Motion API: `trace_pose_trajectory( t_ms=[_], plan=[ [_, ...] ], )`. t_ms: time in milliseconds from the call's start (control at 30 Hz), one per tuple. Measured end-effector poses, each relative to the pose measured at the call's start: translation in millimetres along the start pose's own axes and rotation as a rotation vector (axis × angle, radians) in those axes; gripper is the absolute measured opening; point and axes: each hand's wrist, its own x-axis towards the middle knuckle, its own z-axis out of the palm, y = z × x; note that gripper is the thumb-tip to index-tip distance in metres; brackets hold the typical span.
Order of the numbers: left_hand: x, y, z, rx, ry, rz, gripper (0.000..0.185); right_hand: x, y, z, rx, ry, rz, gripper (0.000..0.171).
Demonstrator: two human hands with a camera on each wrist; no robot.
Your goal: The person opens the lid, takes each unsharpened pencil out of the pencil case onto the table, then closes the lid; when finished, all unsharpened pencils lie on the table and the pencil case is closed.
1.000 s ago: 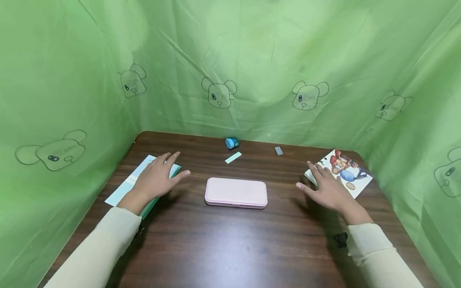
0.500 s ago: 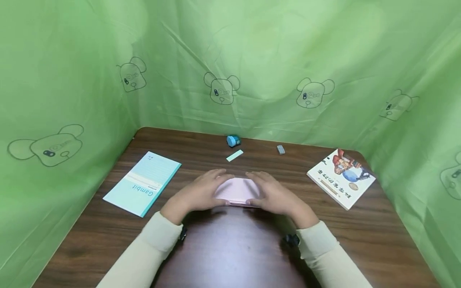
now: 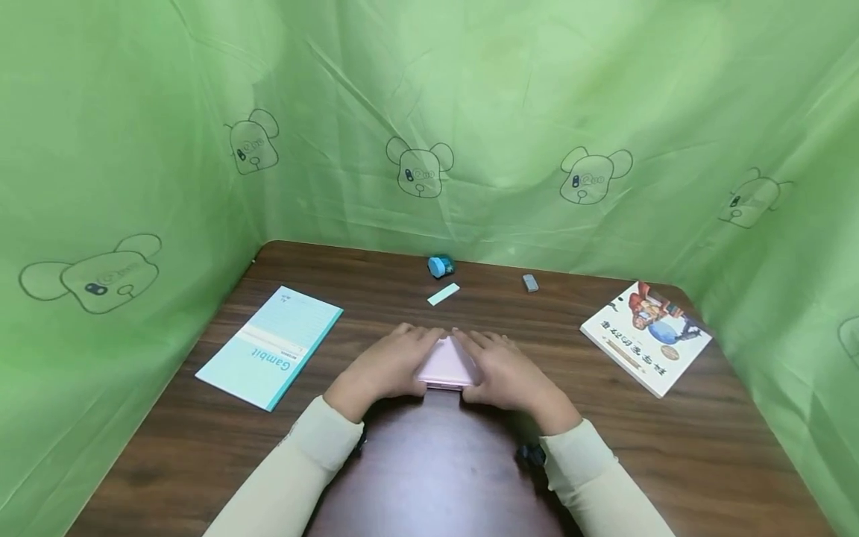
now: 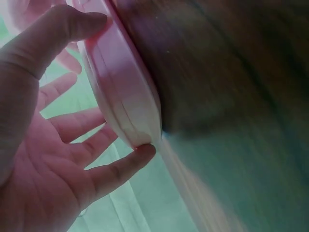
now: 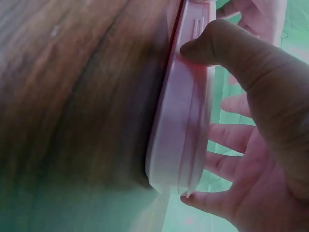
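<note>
Left hand (image 3: 388, 367), right hand (image 3: 508, 374) drawn closer, each grip clamped on smooth, round-cornered pink case (image 3: 447, 365)

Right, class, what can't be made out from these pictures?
Pink case, ends: head view, covered by left hand and right hand.
Its inside: all views, hidden as it's closed.
Grey block, any markings: head view, too small.
Left sleeve, upper part: head view, cut by bottom edge.

Green cloth (image 3: 496, 82) makes this wooden table (image 3: 376, 298) a booth.
</note>
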Motion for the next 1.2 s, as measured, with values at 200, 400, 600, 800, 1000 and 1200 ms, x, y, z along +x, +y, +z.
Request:
trace_pose_trajectory(
  t_ms=[200,400,600,800,1000,1200],
  plan=[
    [5.0,-0.7,3.7,0.016,-0.001,0.006,0.070,-1.3,1.6,8.4,-0.154,0.062,-0.056,0.098],
    [6.6,-1.2,3.9,-0.009,-0.031,0.006,0.064,-3.2,4.2,11.5,-0.181,0.106,-0.094,0.095],
    [5.1,-3.1,3.7,-0.017,-0.038,-0.005,0.062,-3.5,9.0,3.3,-0.079,0.094,-0.162,0.081],
    [6.3,-6.2,2.0,-0.025,-0.044,-0.011,0.063,-2.2,11.1,0.0,-0.057,0.094,-0.201,0.077],
    [7.6,-7.4,4.2,-0.029,-0.036,-0.006,0.062,-1.3,10.4,2.6,-0.111,0.098,-0.194,0.078],
    [5.7,-7.2,1.9,-0.024,-0.032,-0.005,0.060,-0.5,5.8,1.6,-0.132,0.097,-0.181,0.079]
  ],
)
